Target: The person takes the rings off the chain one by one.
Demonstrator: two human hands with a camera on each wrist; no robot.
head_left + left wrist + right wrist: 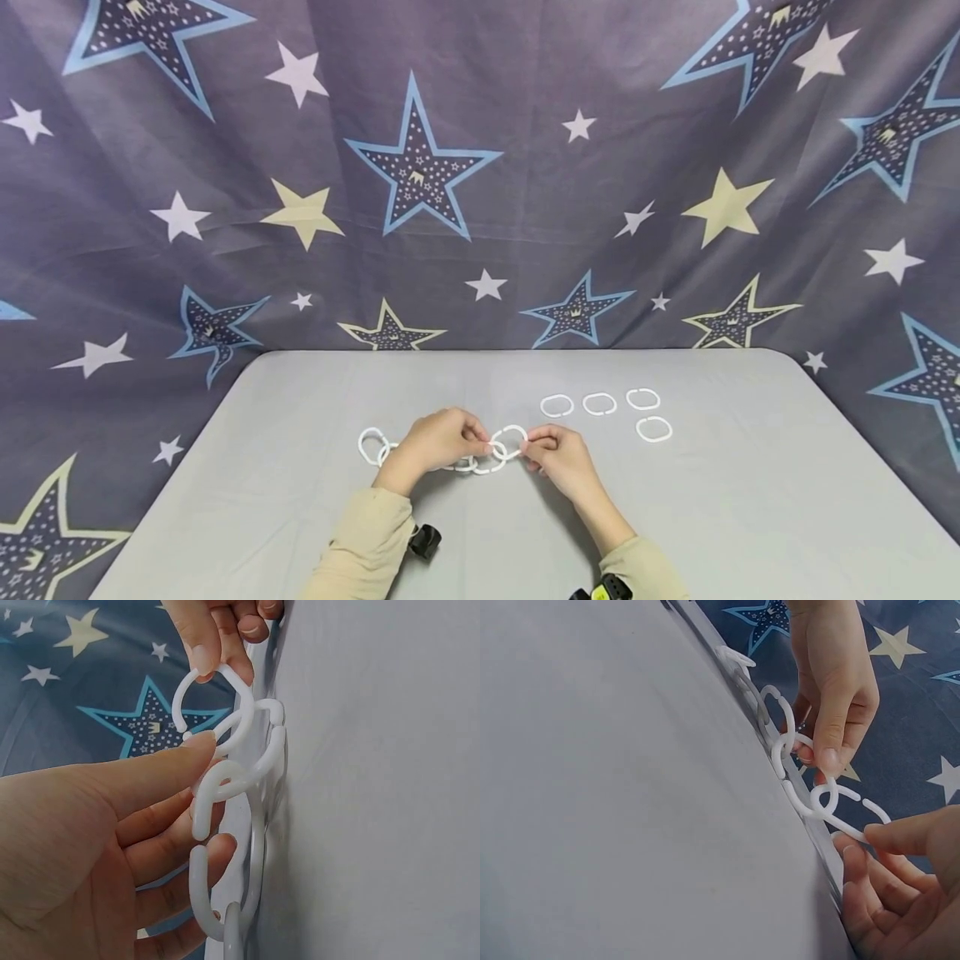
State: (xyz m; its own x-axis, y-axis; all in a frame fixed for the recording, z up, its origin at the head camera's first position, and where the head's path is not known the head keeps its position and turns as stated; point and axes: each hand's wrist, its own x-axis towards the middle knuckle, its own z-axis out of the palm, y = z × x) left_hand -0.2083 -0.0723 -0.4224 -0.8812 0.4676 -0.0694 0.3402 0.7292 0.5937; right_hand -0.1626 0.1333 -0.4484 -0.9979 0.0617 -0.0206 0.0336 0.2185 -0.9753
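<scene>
My right hand (558, 457) pinches a white plastic oval ring (512, 427) by its right side between thumb and fingers. This ring has a small gap in its loop, like a shower curtain ring. Its other end is looped with the last ring of a white chain (489, 471). My left hand (438, 442) pinches that last ring between thumb and index finger, close to where the two rings cross. More linked rings hang below the left fingers in the left wrist view. From above, the left hand hides the chain's middle; its far-left ring (360, 446) shows beyond the wrist.
Several loose white rings lie apart on the grey tabletop (750, 500), right of centre toward the back, among them a ring (557, 416) nearest the hands. A star-printed curtain (525, 208) stands behind the table's back edge and at both sides.
</scene>
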